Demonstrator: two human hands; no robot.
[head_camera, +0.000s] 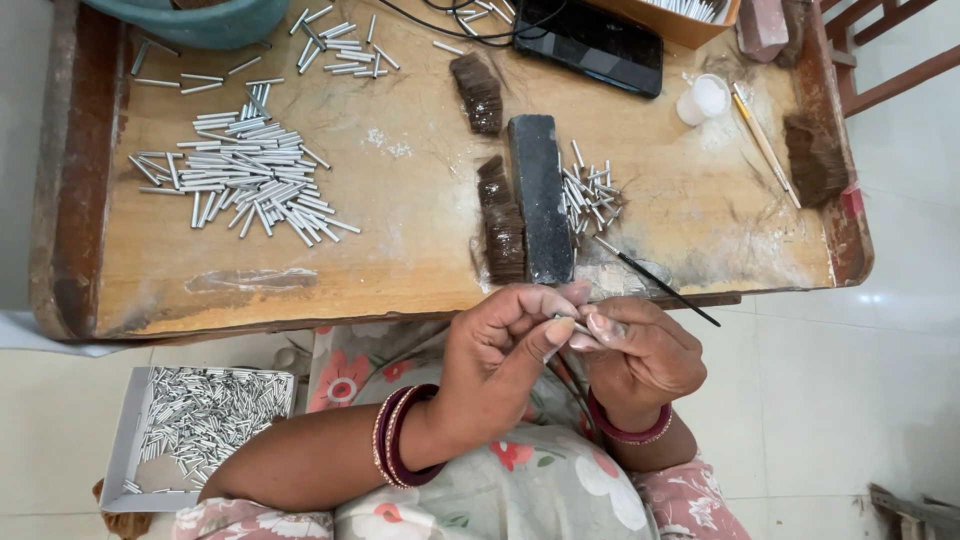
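My left hand (505, 340) and my right hand (640, 350) meet just below the front edge of the low wooden table (400, 180). Between their fingertips they pinch a small silver metal tube (575, 325), partly hidden by the fingers. Straight ahead on the table lies a black rectangular block (540, 195), with dark brown hair bundles (503, 225) on its left and a small heap of short metal tubes (590, 190) on its right. A thin black stick (660, 282) slants off the table edge near my right hand.
A large pile of silver tubes (240, 180) covers the left of the table. A white box of tubes (195, 420) sits on the floor at my left. At the back are a teal bowl (200, 20), a black tablet (590, 40), a white cup (703, 98), a brush (765, 145).
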